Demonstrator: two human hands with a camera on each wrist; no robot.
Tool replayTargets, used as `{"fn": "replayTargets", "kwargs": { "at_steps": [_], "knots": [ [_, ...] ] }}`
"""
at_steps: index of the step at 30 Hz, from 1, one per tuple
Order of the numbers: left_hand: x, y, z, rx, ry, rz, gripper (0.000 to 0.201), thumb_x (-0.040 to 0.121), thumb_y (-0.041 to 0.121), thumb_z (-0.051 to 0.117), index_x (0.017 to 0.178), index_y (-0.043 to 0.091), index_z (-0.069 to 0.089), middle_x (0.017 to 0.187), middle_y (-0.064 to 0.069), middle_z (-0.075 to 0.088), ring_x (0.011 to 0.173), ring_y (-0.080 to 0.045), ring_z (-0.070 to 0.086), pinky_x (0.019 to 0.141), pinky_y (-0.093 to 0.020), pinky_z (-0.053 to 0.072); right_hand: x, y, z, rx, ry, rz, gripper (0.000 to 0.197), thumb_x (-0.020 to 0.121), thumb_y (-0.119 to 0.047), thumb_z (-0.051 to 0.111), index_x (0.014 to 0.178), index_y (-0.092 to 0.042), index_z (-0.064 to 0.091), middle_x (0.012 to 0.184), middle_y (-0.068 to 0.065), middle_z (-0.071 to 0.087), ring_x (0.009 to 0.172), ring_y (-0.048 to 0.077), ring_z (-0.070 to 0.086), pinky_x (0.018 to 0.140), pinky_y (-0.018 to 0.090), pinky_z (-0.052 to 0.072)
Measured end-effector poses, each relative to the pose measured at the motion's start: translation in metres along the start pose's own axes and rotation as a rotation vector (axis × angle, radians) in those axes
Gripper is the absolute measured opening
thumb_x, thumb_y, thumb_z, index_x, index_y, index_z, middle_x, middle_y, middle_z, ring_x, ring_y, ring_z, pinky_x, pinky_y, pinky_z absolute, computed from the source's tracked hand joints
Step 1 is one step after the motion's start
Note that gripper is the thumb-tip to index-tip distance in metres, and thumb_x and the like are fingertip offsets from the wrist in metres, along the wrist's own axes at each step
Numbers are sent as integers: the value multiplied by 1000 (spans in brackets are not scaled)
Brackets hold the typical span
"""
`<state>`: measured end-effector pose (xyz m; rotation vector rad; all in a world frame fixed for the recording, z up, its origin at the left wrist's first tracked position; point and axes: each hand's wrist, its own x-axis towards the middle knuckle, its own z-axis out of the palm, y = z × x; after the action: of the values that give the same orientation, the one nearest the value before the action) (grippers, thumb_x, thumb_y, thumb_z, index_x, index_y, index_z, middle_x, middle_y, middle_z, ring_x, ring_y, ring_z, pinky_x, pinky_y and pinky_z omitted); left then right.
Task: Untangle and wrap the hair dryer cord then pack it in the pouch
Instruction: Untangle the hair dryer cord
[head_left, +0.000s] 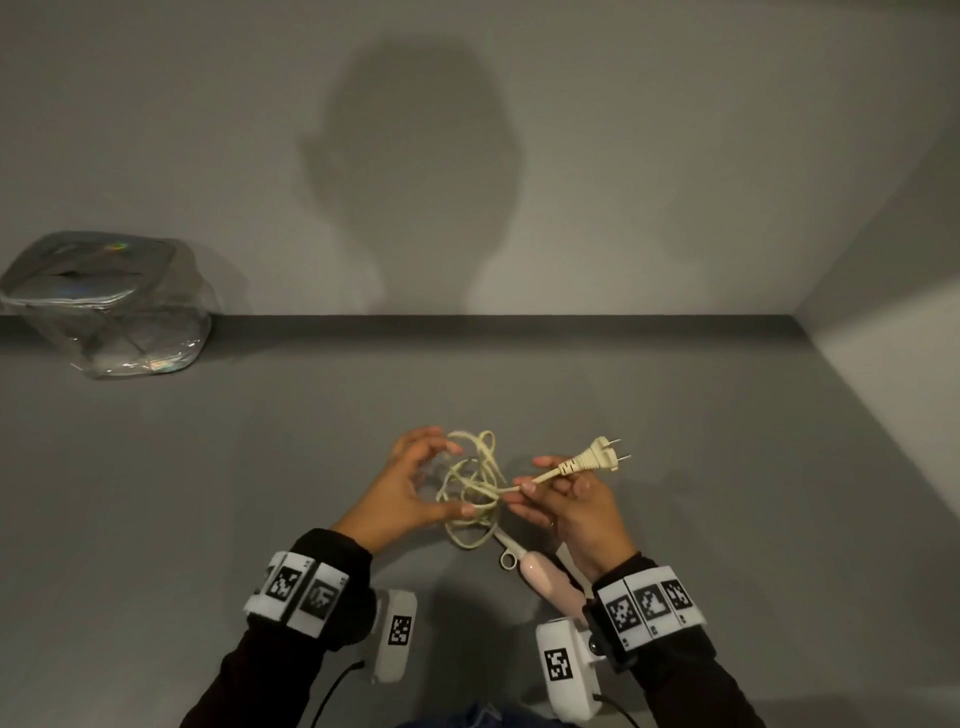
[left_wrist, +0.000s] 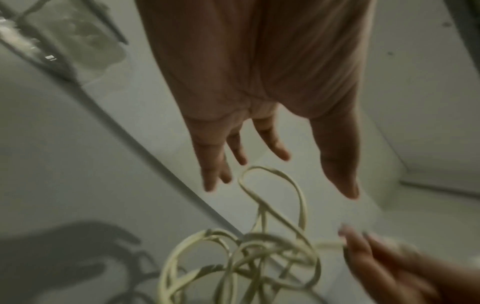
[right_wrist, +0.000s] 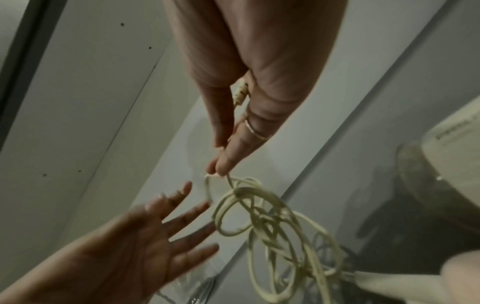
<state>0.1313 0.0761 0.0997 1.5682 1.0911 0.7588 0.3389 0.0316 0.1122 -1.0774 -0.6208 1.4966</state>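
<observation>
Far off on the left, against the wall, sits the clear pouch (head_left: 106, 306), well apart from the work. Nearer, the left hand (head_left: 400, 486) has its fingers spread and loose beside the cream cord tangle (head_left: 470, 488); the head view suggests the thumb brushes a loop, but I cannot tell that it holds anything. To its right, the right hand (head_left: 571, 506) pinches the cord just behind the plug (head_left: 597, 456), prongs pointing far and right. Below it the pink hair dryer (head_left: 545, 574) lies on the grey table (head_left: 208, 493), partly hidden by the wrist.

The risk, I'd judge: pulling the plug end away while the loops cross would cinch the knot tighter, or drag the dryer along. With the left hand loose, the bundle could also slump and re-snarl.
</observation>
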Motion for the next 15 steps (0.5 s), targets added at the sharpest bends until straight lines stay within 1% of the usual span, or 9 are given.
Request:
{"fn": "replayTargets", "kwargs": {
  "at_steps": [2,3,4,6,8,10,12,13,15],
  "knots": [
    [0,-5,7,244,-77,61,52,52,28,85,87,54,58,134,9,32,125,5,33,102,-5,25,3,-2,3,25,9,-18,27,71,9,60,93,-5,51,64,12,72,60,23,70,56,27,59],
    [1,-8,12,325,-88,75,48,55,25,84,86,52,60,135,8,33,125,0,35,104,-9,26,4,-3,4,17,16,-22,28,72,10,60,93,-6,51,63,12,72,59,22,70,56,27,59],
    [2,-9,18,390,-82,83,43,59,22,83,88,46,62,135,5,37,124,-7,38,106,-17,29,5,-2,5,-1,25,-28,31,73,12,59,94,-8,50,63,11,72,58,21,70,57,27,59],
    [5,-11,27,476,-16,84,28,67,17,77,92,25,68,127,0,50,116,-16,49,103,-30,39,7,-1,5,-53,47,-45,38,73,14,61,97,-12,48,63,9,73,60,19,69,60,26,59],
    [7,-10,31,457,45,70,13,76,10,66,88,14,68,108,-2,59,99,-16,58,92,-33,47,9,0,5,-105,66,-81,40,70,14,64,94,-14,48,61,7,72,62,18,69,64,25,57],
    [10,-7,33,369,90,66,12,80,4,59,84,14,66,91,2,60,83,-6,59,81,-24,48,11,0,5,-121,66,-99,34,70,13,64,87,-12,50,60,7,72,62,18,68,66,27,56],
    [11,0,35,273,114,60,19,80,1,59,78,20,64,84,5,58,75,2,58,74,-10,43,15,2,5,-134,47,-92,23,72,13,63,80,-6,52,60,6,72,60,18,69,61,27,58],
    [12,3,36,227,120,60,24,80,0,60,74,24,63,84,7,57,75,2,59,72,-7,43,18,4,4,-158,43,-83,21,73,13,63,82,-2,52,59,5,72,57,17,69,57,25,58],
    [12,10,40,132,143,52,33,78,-1,62,70,31,61,83,4,60,75,-3,63,72,-11,48,23,11,3,-219,57,-57,28,73,12,64,93,1,47,55,3,71,53,14,67,52,22,55]
  ]
}}
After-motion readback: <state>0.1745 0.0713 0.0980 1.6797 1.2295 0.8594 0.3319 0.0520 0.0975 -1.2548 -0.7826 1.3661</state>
